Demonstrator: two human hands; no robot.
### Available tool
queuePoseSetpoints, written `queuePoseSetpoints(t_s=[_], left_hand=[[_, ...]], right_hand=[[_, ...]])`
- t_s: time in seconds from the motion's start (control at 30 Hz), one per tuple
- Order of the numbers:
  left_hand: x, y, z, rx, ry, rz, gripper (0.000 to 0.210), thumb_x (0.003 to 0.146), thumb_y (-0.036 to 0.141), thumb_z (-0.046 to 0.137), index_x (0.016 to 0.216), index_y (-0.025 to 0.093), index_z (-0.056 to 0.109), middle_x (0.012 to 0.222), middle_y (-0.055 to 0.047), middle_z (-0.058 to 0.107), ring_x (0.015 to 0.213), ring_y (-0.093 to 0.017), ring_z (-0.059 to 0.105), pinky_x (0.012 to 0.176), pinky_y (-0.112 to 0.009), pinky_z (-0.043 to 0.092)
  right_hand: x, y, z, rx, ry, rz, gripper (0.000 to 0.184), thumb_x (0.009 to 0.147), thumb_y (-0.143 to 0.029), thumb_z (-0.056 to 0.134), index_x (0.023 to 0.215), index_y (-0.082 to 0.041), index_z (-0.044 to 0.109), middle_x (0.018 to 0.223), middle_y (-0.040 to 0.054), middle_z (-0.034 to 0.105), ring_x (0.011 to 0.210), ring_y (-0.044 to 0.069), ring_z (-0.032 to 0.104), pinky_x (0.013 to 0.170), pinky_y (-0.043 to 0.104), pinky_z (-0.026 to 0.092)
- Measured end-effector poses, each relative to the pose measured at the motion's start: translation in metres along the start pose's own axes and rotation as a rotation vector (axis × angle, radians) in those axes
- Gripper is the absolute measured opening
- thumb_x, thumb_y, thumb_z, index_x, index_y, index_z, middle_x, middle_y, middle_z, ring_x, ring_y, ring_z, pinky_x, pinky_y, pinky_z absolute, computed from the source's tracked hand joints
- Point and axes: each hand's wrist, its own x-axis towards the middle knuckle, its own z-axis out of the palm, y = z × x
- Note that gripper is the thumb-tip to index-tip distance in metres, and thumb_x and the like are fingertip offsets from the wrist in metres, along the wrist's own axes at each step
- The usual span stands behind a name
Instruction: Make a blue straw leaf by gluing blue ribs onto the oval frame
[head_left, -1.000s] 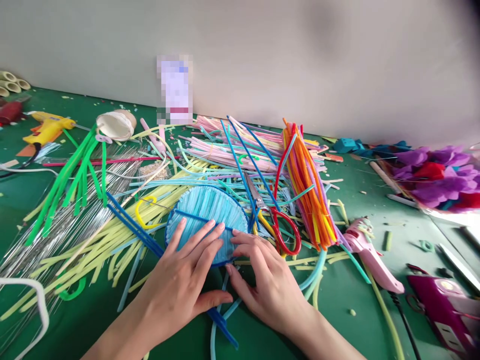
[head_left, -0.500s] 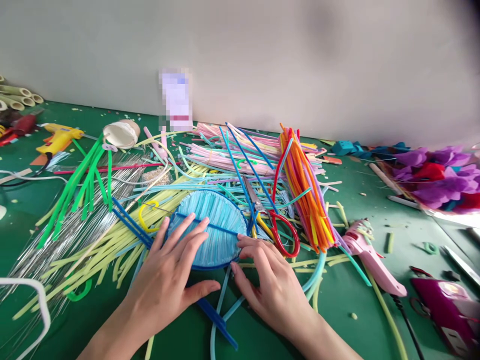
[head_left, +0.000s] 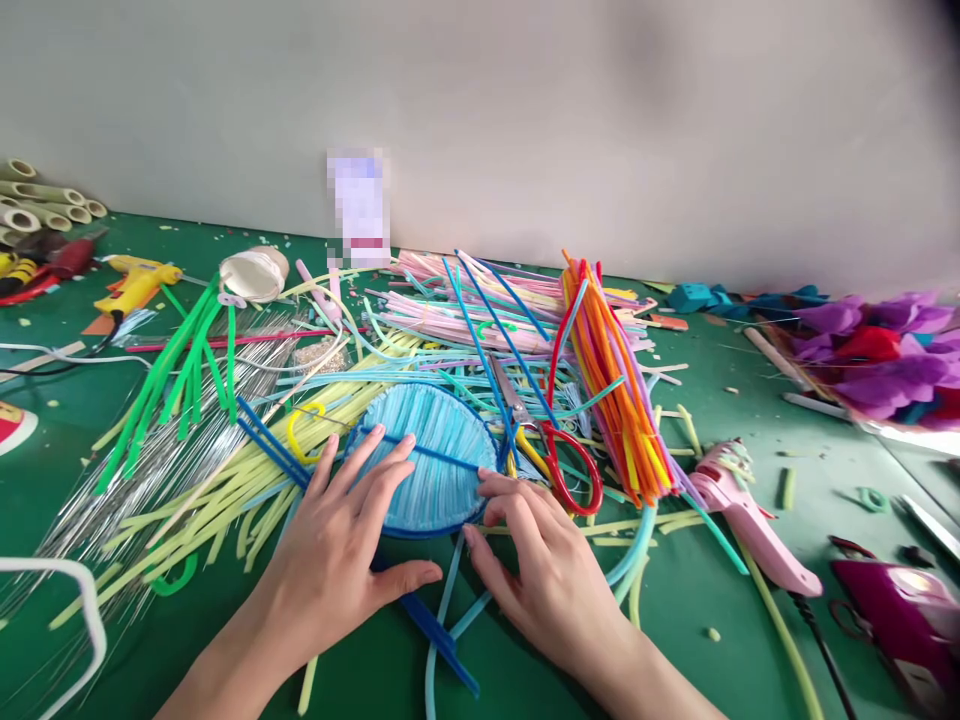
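A light blue oval disc (head_left: 420, 500), faced with pipe cleaners and rimmed in dark blue, lies in front of me. Across its face runs a dark blue pipe cleaner (head_left: 442, 458). My left hand (head_left: 345, 530) has its fingers spread, their tips on that pipe cleaner and the disc's left part, thumb apart. At the right rim, my right hand (head_left: 536, 550) has bent fingers on the pipe cleaner's end; its thumb rests apart, near the lower rim. The undersides of the right fingers are hidden. Dark blue pipe cleaners (head_left: 442, 640) lie below the disc.
Red-handled scissors (head_left: 559, 470) lie right of the disc, beside an orange pipe cleaner bundle (head_left: 611, 390). A pink glue gun (head_left: 761, 530) is farther right. Left are green pipe cleaners (head_left: 191, 370), metal wires (head_left: 255, 370) and a yellow glue gun (head_left: 135, 285). Purple flowers (head_left: 892, 350) sit far right.
The view has shifted slightly, so the tabletop things appear a little farther right. Both hands keep nearly the same pose on the disc.
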Motion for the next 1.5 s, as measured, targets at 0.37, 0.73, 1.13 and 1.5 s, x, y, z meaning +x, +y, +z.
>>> queuePoseSetpoints(t_s=[0.37,0.73,1.13,1.5], left_hand=[[0.0,0.003,-0.001,0.024,0.019,-0.043,0.072,0.087,0.066,0.056,0.136,0.015,0.045,0.149,-0.016,0.052,0.145,-0.041,0.032,0.116,-0.06,0.021],[-0.001,0.004,0.0,0.037,-0.008,-0.043,0.074,0.087,0.067,0.055,0.138,0.014,0.044,0.151,-0.016,0.05,0.146,-0.042,0.029,0.115,-0.061,0.022],[0.0,0.006,-0.008,-0.014,0.082,-0.009,0.07,0.086,0.058,0.063,0.137,0.015,0.043,0.147,-0.017,0.054,0.146,-0.04,0.03,0.117,-0.063,0.022],[0.001,0.004,-0.003,-0.061,0.058,0.017,0.063,0.089,0.053,0.062,0.136,0.015,0.045,0.146,-0.018,0.055,0.142,-0.035,0.042,0.119,-0.056,0.022]], right_hand=[[-0.001,0.001,0.001,0.009,-0.003,0.012,0.013,0.093,-0.019,0.06,0.092,-0.021,0.046,0.098,0.0107,0.067,0.111,0.025,0.066,0.09,0.039,0.057],[-0.001,0.0,0.0,0.005,0.002,0.004,0.013,0.093,-0.018,0.06,0.094,-0.021,0.047,0.098,0.0109,0.067,0.11,0.025,0.067,0.089,0.04,0.058],[0.0,0.008,-0.013,-0.017,0.185,-0.029,0.018,0.088,-0.008,0.061,0.092,-0.022,0.049,0.092,0.0085,0.069,0.106,0.022,0.069,0.089,0.038,0.057],[0.002,0.005,-0.007,-0.042,0.047,-0.093,0.012,0.089,-0.013,0.058,0.092,-0.022,0.05,0.092,0.0093,0.07,0.107,0.025,0.07,0.088,0.04,0.06]])
